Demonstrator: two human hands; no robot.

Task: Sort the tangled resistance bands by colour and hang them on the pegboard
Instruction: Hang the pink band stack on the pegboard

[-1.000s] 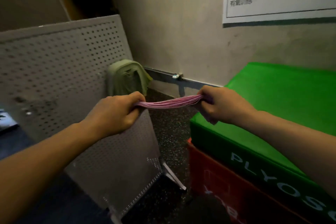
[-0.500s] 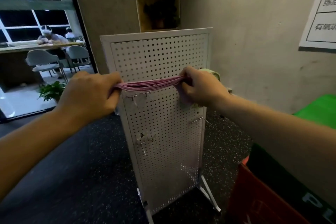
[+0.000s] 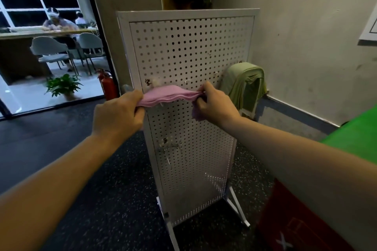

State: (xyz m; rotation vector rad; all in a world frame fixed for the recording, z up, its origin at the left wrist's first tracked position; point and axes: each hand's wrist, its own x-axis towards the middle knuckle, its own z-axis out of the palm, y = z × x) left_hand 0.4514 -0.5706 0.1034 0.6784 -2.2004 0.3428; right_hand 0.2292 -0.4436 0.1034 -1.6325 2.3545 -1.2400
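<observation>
Both hands hold a bunch of flat pink rubber resistance bands point(image 3: 169, 96) stretched level in front of a white perforated metal pegboard point(image 3: 191, 51) that stands upright on a thin white frame on the dark speckled floor point(image 3: 106, 199). The left hand point(image 3: 117, 117) has its fingers curled round the left end of the pink bands, with the thumb on top. The right hand point(image 3: 216, 104) pinches the right end between thumb and fingers; a short loose tail of pink hangs below that hand. Between the two hands the bands fan out a little and show wavy edges, and they lie across the board at about mid-height, just below a few small hooks that are too blurred to make out clearly. Lower down on the board a cluster of thin metal hooks point(image 3: 171, 149) sticks out, bare.

Just right of the board, near the wall, a bundle of pale green bands or cloth point(image 3: 244, 85) drapes over something hidden beneath it. At the near right edge sits a red padded box point(image 3: 295, 228) with a bright green padded box point(image 3: 355, 134) on top. On the far left, a red fire extinguisher point(image 3: 108, 85) and a green potted plant point(image 3: 61, 85) stand by a glass doorway, with grey chairs point(image 3: 51, 51) beyond.
</observation>
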